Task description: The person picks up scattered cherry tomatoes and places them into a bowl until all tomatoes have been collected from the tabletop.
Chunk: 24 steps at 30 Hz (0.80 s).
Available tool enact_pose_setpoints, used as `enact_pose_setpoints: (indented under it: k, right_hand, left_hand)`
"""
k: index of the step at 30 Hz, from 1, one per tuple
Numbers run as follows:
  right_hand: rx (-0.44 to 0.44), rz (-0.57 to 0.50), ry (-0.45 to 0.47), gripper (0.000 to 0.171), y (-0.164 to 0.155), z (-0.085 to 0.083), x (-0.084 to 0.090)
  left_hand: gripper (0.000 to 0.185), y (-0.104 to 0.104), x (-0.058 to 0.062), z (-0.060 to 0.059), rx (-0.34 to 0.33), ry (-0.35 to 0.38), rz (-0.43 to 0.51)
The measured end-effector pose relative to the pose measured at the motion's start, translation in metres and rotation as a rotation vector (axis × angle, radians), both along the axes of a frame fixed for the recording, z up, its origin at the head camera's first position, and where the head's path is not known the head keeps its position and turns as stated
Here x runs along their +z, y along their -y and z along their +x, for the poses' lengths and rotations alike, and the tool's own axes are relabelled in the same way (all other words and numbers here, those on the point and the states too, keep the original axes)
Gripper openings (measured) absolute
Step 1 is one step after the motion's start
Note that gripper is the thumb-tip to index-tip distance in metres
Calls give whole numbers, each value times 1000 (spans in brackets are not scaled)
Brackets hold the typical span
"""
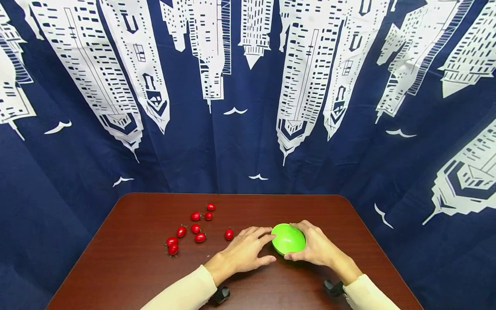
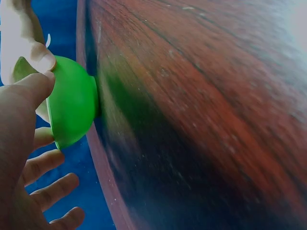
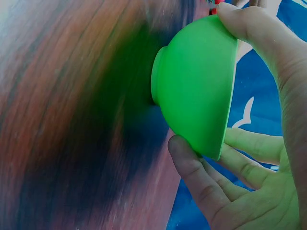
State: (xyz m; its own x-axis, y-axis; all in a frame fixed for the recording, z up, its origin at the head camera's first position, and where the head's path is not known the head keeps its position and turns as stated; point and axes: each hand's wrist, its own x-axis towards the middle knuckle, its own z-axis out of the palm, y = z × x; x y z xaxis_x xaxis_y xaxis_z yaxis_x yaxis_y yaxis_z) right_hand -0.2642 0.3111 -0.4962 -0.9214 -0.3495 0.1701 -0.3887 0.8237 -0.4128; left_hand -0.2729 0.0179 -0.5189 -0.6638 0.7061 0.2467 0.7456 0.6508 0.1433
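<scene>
Right hand (image 1: 317,246) gripping one bowl (image 1: 288,239), nine tomatoes (image 1: 195,228)

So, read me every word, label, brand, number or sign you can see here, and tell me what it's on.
None: no readable text in any view.
Bright green round bowl: plain, no lettering visible.
Dark blue fabric backdrop printed with white buildings: drawings only, no words I can make out.
Small black devices at both wrists: too small to tell whether they carry any text.

left hand (image 1: 248,250), fingers extended and spread; right hand (image 1: 317,244), thumb and fingers curved
</scene>
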Motion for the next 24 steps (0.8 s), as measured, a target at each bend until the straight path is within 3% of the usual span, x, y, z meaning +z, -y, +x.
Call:
enact_pose_setpoints:
  k: [24]
  right_hand:
    - [159,-11,-15,109,49,-1,-2]
  left_hand:
    - [60,65,2,24,-5,19,41]
